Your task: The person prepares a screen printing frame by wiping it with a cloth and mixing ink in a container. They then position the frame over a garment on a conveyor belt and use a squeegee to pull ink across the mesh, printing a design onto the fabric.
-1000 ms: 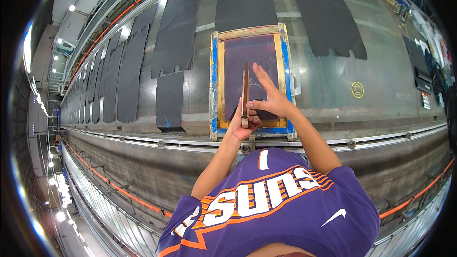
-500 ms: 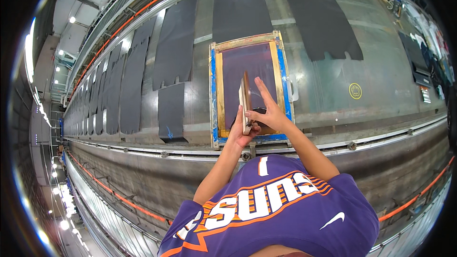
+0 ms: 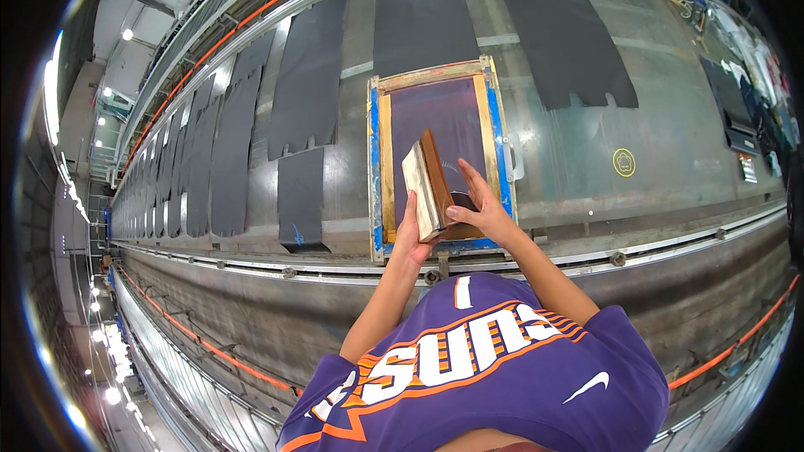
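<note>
A squeegee (image 3: 421, 197) with a pale wooden handle and a brown blade is held tilted above a screen-printing frame (image 3: 376, 163). My left hand (image 3: 409, 238) grips its near left side. With its thumb against the brown blade side, my right hand (image 3: 487, 213) has its other fingers stretched out and apart. Blue tape lines the frame's outer sides, and its dark purple mesh (image 3: 409, 113) carries a small light mark. Part of the mesh and a dark patch near the frame's near end are hidden behind my hands and the squeegee.
Dark fabric pieces (image 3: 310, 75) lie in a row along the long metal table, with another large piece (image 3: 569, 42) right of the frame. A metal rail (image 3: 670, 243) runs along the near edge. Black items (image 3: 741, 130) and clutter sit at the far right.
The squeegee has turned from nearly edge-on to show its wooden face, tilting left. My right hand's fingers have drawn down and closer to it. The frame has stayed in place.
</note>
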Motion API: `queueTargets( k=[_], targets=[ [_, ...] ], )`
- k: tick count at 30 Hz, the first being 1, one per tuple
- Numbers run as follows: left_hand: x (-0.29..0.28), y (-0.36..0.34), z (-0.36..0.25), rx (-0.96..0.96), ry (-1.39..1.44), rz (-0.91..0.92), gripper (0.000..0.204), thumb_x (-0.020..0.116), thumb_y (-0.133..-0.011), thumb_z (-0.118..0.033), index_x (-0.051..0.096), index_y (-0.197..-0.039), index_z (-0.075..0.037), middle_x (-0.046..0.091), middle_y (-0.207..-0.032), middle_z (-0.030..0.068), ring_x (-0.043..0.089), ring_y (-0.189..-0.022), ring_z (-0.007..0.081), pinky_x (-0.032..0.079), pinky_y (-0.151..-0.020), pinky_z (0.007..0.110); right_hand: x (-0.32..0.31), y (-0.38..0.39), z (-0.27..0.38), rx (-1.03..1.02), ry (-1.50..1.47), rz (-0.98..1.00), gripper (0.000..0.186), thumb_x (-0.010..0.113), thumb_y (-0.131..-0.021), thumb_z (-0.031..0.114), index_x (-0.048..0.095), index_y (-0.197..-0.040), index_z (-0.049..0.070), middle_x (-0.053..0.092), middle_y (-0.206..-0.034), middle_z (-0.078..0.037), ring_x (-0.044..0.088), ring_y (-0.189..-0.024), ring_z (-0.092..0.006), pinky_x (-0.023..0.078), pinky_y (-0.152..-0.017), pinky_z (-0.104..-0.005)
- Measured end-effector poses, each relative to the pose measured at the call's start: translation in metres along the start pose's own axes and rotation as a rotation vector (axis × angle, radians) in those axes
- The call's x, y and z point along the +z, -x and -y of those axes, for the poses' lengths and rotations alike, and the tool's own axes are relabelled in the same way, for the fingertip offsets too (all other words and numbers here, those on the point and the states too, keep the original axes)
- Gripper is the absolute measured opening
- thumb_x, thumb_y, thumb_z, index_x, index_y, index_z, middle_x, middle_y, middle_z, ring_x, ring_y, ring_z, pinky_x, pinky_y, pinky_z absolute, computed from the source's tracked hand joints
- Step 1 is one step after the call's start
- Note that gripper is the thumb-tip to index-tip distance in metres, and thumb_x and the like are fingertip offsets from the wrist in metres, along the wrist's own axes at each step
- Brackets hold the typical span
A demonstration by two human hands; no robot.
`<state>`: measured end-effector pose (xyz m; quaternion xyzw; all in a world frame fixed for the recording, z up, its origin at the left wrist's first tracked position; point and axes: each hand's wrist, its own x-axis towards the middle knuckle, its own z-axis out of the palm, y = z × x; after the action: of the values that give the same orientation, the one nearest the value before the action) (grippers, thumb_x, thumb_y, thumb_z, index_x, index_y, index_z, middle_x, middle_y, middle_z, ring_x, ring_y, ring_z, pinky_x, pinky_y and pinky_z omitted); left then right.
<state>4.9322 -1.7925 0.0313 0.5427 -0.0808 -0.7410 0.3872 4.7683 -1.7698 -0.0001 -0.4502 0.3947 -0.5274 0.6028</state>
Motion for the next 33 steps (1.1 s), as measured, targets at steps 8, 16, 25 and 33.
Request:
queueTargets(
  k=[8, 16, 25, 33],
  targets=[
    [-0.022, -0.016, 0.013, -0.109, 0.171, 0.339, 0.045, 0.055, -0.096, -0.059, 0.061, -0.107, -0.016, 0.064, -0.079, 0.0003, 0.062, -0.063, 0.0132, 0.047, -0.055, 0.027, 0.011, 0.004, 0.018, 0.064, -0.202, -0.041, 0.099, 0.077, -0.084, 0.020, 0.014, -0.160, 0.010, 0.009, -0.166, -0.016, 0.001, -0.155, -0.0272, 0.003, -0.122, -0.0468],
    [-0.018, -0.011, -0.020, 0.272, -0.094, 0.176, 0.062, 0.056, -0.099, -0.049, 0.047, -0.139, -0.003, 0.062, -0.128, 0.0135, 0.063, -0.113, 0.0269, 0.054, -0.094, 0.042, 0.003, 0.014, 0.016, 0.040, 0.013, -0.182, 0.097, 0.079, -0.085, 0.029, 0.019, -0.157, 0.003, 0.022, -0.162, -0.019, 0.017, -0.152, -0.0295, 0.015, -0.122, -0.0406],
    [-0.025, -0.028, -0.070, 0.602, -0.585, 0.165, 0.041, 0.076, -0.087, -0.013, 0.061, -0.121, 0.003, 0.069, -0.108, 0.0090, 0.066, -0.095, 0.0156, 0.054, -0.083, 0.031, -0.041, 0.024, -0.012, 0.057, 0.169, -0.346, 0.054, 0.072, -0.091, 0.024, 0.055, -0.138, 0.003, 0.054, -0.140, -0.014, 0.050, -0.130, -0.0231, 0.042, -0.106, -0.0380],
    [-0.020, -0.116, -0.080, 1.280, -1.683, 0.148, 0.043, 0.069, -0.079, -0.004, 0.068, -0.119, -0.019, 0.071, -0.105, 0.0070, 0.066, -0.095, 0.0283, 0.051, -0.080, 0.040, -0.045, -0.019, 0.010, -0.290, 0.990, -0.294, 0.059, 0.076, -0.080, 0.016, 0.054, -0.134, 0.006, 0.053, -0.133, -0.019, 0.047, -0.127, -0.0389, 0.039, -0.108, -0.0448]
  ],
)
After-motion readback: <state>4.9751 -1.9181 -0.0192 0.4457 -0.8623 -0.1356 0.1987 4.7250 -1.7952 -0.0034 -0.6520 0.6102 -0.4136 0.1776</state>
